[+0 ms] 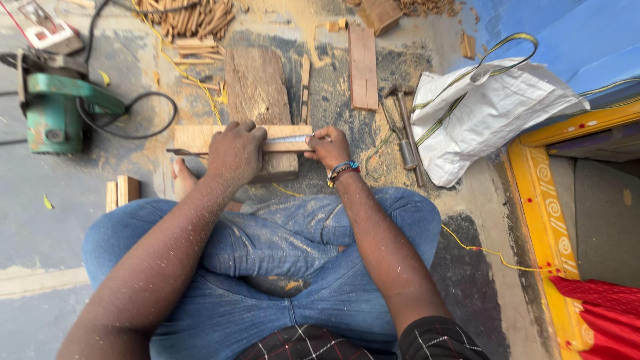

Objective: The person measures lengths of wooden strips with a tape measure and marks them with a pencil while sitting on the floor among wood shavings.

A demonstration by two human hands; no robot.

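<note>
Pale rectangular wood block (200, 138) lies crosswise at upper centre of frame, grain smooth, edges square. Left hand (235, 152) presses flat on it, fingers curled over a metal ruler (288, 139). Right hand (329, 148) pinches a pencil (319, 139) at the ruler's end.

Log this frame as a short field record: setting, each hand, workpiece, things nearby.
setting: person sits cross-legged on a sawdust-strewn floor
left hand: pressed flat on the wooden strip, holding a ruler on it
right hand: pinches a thin marking tool at the ruler's end
workpiece: strip lies across a wood block
nearby: green power tool left; hammer, white sack right
</note>
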